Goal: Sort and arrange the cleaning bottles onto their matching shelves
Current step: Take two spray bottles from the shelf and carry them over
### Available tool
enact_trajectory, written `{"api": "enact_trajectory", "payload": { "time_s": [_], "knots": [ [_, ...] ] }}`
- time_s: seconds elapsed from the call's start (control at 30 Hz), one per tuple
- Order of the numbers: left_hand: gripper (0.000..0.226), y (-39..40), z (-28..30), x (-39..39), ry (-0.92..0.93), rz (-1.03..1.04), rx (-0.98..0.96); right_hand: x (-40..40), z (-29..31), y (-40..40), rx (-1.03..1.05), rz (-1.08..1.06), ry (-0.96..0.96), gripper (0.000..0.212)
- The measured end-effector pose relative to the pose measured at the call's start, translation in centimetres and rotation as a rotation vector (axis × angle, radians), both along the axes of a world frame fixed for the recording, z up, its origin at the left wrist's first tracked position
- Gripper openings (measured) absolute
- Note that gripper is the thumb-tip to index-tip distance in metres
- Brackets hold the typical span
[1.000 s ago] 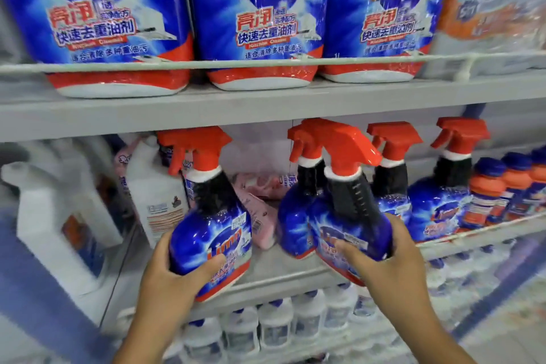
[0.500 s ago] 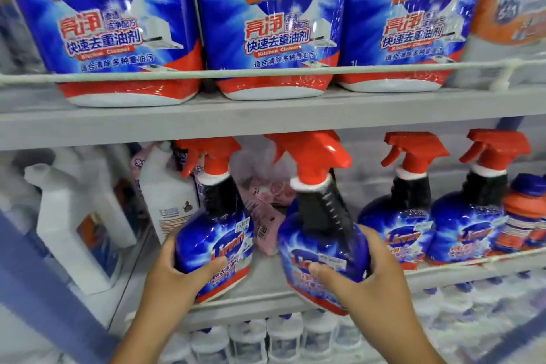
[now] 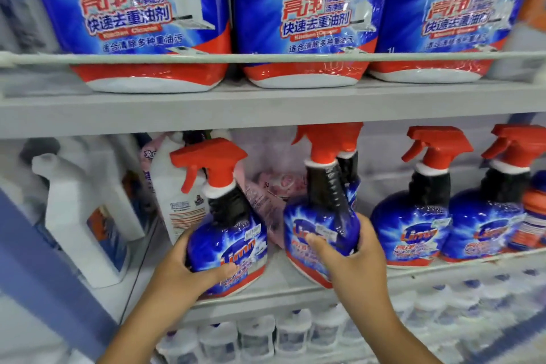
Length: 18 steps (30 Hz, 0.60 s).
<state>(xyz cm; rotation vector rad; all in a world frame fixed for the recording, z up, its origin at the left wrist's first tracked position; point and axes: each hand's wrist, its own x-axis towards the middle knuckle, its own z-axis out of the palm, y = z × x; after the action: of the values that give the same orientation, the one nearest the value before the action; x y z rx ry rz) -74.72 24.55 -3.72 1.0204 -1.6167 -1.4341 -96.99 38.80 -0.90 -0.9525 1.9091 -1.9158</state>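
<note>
Three large blue-and-red plastic refill pouches (image 3: 139, 18) with "Limn" lettering stand side by side on the grey upper shelf (image 3: 266, 109), behind a pale rail. On the middle shelf (image 3: 295, 284) below, a tall white plastic jug (image 3: 79, 216) stands at the far left, and two blue round-bellied spray bottles with red triggers (image 3: 413, 224) stand upright at the right. The left hand (image 3: 189, 272) grips one blue spray bottle with a red trigger (image 3: 227, 242) by its belly, fingers curled round it; it tilts slightly over the shelf's front edge. The right hand (image 3: 351, 257) grasps a second blue spray bottle (image 3: 322, 230) just beside it, leaning left, thumb across the label. Small white bottles (image 3: 257, 337) fill the lowest shelf.
</note>
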Motion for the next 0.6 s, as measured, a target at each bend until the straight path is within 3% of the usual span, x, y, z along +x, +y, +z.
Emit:
{"api": "enact_trajectory", "payload": {
  "time_s": [0.37, 0.53, 0.6],
  "knots": [
    [0.082, 0.4, 0.6, 0.4, -0.094, 0.016, -0.051, -3.6, -1.5, -1.4, 0.153, -0.09, 0.08, 0.053],
    [0.079, 1.1, 1.0, -0.8, -0.09, -0.036, -0.011, -3.2, -0.9, -0.8, 0.334, -0.183, 0.36, 0.073],
    [0.08, 1.4, 0.9, -1.4, -0.1, -0.063, -0.018, -2.4, 0.0, 0.5, 0.291, -0.256, 0.494, 0.069]
  ]
}}
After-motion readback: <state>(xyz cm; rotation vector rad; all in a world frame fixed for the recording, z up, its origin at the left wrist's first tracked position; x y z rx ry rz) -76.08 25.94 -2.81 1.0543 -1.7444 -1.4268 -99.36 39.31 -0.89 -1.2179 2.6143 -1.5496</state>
